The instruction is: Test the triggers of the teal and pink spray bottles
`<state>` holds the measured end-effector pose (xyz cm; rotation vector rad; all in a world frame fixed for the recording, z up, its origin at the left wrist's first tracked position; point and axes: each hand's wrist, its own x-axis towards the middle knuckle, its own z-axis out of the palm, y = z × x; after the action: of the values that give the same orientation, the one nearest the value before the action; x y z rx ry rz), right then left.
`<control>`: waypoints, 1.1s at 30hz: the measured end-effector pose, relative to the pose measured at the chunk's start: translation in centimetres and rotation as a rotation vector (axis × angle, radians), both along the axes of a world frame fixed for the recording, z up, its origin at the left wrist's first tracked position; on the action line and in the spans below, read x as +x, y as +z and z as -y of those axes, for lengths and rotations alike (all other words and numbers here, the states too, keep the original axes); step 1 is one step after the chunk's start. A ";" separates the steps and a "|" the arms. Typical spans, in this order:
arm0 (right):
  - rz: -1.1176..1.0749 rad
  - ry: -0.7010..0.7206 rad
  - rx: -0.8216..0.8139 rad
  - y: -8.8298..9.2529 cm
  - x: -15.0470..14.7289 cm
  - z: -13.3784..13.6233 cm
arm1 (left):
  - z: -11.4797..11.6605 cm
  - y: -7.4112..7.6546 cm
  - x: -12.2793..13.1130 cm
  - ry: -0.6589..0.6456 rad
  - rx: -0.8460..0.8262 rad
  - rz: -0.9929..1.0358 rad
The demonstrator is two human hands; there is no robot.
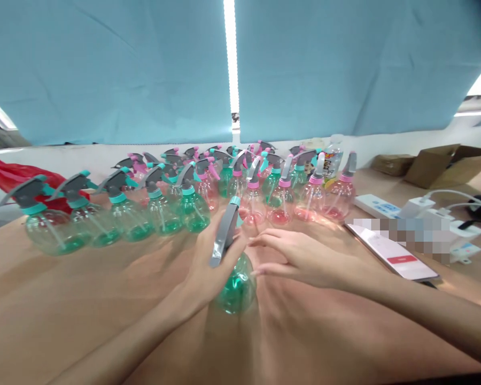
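Observation:
A green spray bottle [236, 291] with a grey trigger head and turquoise nozzle stands on the table in front of me. My left hand [208, 256] is wrapped round its neck, just under the grey head, and hides the collar. On the bottle's right side is my right hand [288, 254], its fingers apart and stretched toward the bottle. Whether those fingertips touch the plastic I cannot tell. Beyond my hands stand green spray bottles [195, 211] on the left and pink spray bottles [279, 211] on the right, several of each.
To the right lie a phone [385, 248] with a lit screen and a white power strip [377, 206] with chargers and cables. An open cardboard box [433, 166] sits farther back. Red plastic [20, 174] lies at the far left, and a clear drink bottle [333, 155] stands behind the pink ones.

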<state>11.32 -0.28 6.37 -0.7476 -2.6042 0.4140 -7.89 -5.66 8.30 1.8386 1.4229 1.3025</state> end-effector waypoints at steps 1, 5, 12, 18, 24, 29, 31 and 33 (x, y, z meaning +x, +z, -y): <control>0.022 -0.028 0.002 -0.5 0.8 -0.7 | -0.2 0.0 0.0 -0.002 0.004 0.012; 0.129 -0.032 -0.001 -2.8 3.4 -3.1 | -0.9 0.1 0.0 -0.013 0.041 0.000; 0.026 -0.031 -0.037 -5.6 3.5 -4.0 | -2.8 0.3 0.0 -0.070 0.000 -0.014; -0.059 0.042 -0.052 -7.4 1.5 -5.3 | -3.9 0.2 0.1 -0.056 -0.018 -0.028; -0.081 0.050 -0.028 -8.2 0.9 -6.6 | -4.2 0.2 -0.1 -0.119 -0.058 -0.008; -0.065 0.050 -0.027 -8.1 0.7 -6.8 | -4.2 0.3 -0.3 -0.166 -0.029 0.026; -0.068 0.046 -0.037 -8.1 0.7 -6.8 | -4.2 0.3 -0.3 -0.177 -0.050 0.017; -0.079 0.037 -0.043 -8.4 0.8 -6.8 | -4.1 0.3 -0.3 -0.158 -0.068 -0.019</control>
<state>12.13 6.49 -2.04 -0.6839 -2.5454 0.5022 -8.16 -1.56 8.64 1.8814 1.2863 1.1481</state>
